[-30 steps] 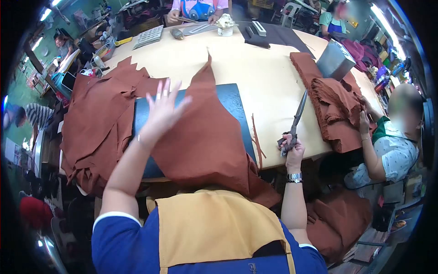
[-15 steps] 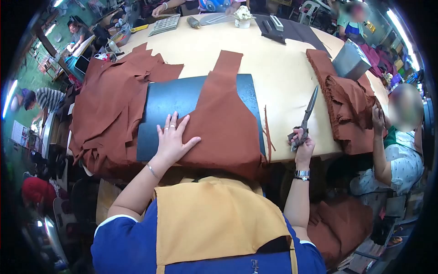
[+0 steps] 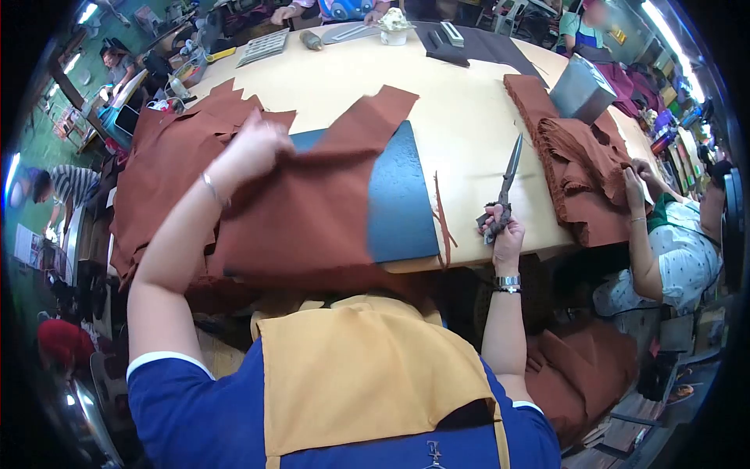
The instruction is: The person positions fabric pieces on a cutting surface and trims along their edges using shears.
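Observation:
My left hand (image 3: 264,144) is up at the left, blurred by motion, gripping the edge of a rust-brown fabric piece (image 3: 312,203). The fabric lies slantwise, partly over a dark blue-black board (image 3: 402,199), and its narrow end points up and right. Under my left forearm spreads a loose heap of the same brown fabric (image 3: 172,168). My right hand (image 3: 506,236) is closed around the handles of metal scissors (image 3: 512,170), blades pointing up and away over the pale table (image 3: 469,117). A thin brown offcut strip (image 3: 442,215) lies between the board and the scissors.
On the right sits a stack of brown fabric (image 3: 574,172) with a metal block (image 3: 582,90) on it; a co-worker (image 3: 664,242) touches the stack. Farther back are a white cup (image 3: 394,33) and a dark cloth (image 3: 484,51). More brown fabric (image 3: 582,375) hangs low at right.
My left hand, flat on the fabric before, has taken hold of its edge and moved up and left. The fabric has slid left, baring the board's right side. My right hand still holds the scissors.

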The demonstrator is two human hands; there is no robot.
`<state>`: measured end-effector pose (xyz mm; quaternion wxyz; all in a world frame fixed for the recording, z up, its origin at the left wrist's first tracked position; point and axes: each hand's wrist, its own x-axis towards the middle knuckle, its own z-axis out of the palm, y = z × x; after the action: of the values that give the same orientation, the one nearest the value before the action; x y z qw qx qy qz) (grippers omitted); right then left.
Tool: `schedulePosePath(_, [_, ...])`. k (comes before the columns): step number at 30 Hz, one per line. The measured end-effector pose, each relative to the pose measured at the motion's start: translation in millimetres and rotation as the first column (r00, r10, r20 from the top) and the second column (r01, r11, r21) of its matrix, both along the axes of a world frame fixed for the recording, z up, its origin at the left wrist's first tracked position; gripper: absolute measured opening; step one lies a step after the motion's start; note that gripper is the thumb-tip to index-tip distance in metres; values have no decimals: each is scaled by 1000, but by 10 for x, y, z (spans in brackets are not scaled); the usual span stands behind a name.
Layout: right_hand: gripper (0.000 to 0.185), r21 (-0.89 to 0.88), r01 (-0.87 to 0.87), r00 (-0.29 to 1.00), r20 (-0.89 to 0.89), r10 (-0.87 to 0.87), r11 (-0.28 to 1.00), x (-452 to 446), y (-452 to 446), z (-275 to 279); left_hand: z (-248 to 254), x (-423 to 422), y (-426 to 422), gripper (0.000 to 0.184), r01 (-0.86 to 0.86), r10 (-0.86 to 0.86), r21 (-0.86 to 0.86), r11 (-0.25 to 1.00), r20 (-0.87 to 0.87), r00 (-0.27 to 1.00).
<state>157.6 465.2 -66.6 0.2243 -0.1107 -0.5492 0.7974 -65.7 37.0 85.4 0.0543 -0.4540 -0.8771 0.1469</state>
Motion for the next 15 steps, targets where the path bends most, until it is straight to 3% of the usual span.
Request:
schedulePosePath(2, [25, 18, 5, 1000, 17, -5, 1000, -12, 10, -20, 122, -407, -95, 41, -48, 115, 229, 972, -292, 950])
schedulePosePath(5, [27, 32, 21, 999, 38, -22, 999, -13, -1, -7, -215, -521, -36, 69, -257, 582, 680, 687, -303, 754])
schedulePosePath(6, [27, 38, 25, 999, 37, -26, 999, -21, 6, -8, -477, -512, -74, 92, -402, 619, 646, 649, -140, 773])
schedulePosePath(9, [26, 37, 33, 999, 25, -33, 999, -23, 29, -79, -994, -57, 165, 91, -756, 697, 336, 562, 298, 652])
schedulePosePath(10, [26, 25, 27, 999, 24, -27, 999, -12, 32, -68, -1030, 165, 317, 87, -804, 725, 215, 555, 349, 594])
schedulePosePath(12, [26, 5, 1, 1000, 29, -1, 1000, -7, 25, -16, -1102, 398, 437, 77, -701, 627, 347, 624, 312, 713])
schedulePosePath(15, [26, 16, -14, 999, 30, 14, 1000, -10, 30, -5, -1086, 719, 621, 76, -429, 347, 309, 849, 286, 893])
